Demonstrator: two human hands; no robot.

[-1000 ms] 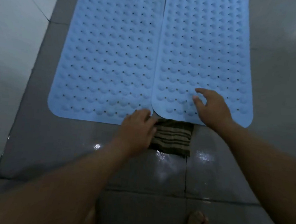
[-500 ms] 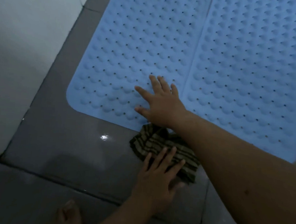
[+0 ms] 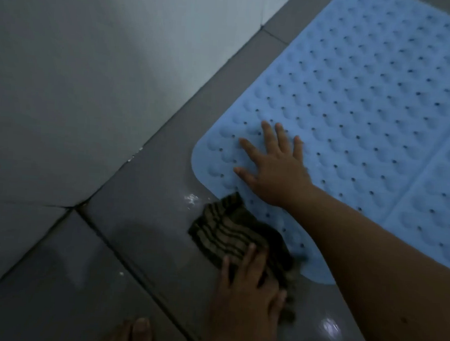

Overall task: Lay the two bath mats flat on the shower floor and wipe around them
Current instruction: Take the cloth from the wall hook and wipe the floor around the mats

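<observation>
Two blue bath mats lie flat on the grey tiled floor (image 3: 141, 233). The near mat (image 3: 354, 112) has rows of round bumps and small holes, and its rounded corner points toward the white wall (image 3: 93, 70). The second mat (image 3: 444, 189) lies just beside the near mat, on the side away from the wall, and their long edges touch. Only part of it can be seen. The right hand (image 3: 274, 170) lies on the near mat, close to its rounded corner. Its fingers are spread wide and the palm is pressed down flat. It is not pinching anything. A striped cloth (image 3: 230, 236), dark with brown lines, lies crumpled on the floor at the front edge of the near mat, and one end of it laps onto the mat. The left hand (image 3: 248, 295) lies on top of the cloth with its fingers stretched out and a little apart, pushing it onto the floor. Some wet shiny spots glint on the tiles next to the cloth. A bare foot (image 3: 135, 333) stands on the floor, on the side of the cloth away from the mat.
</observation>
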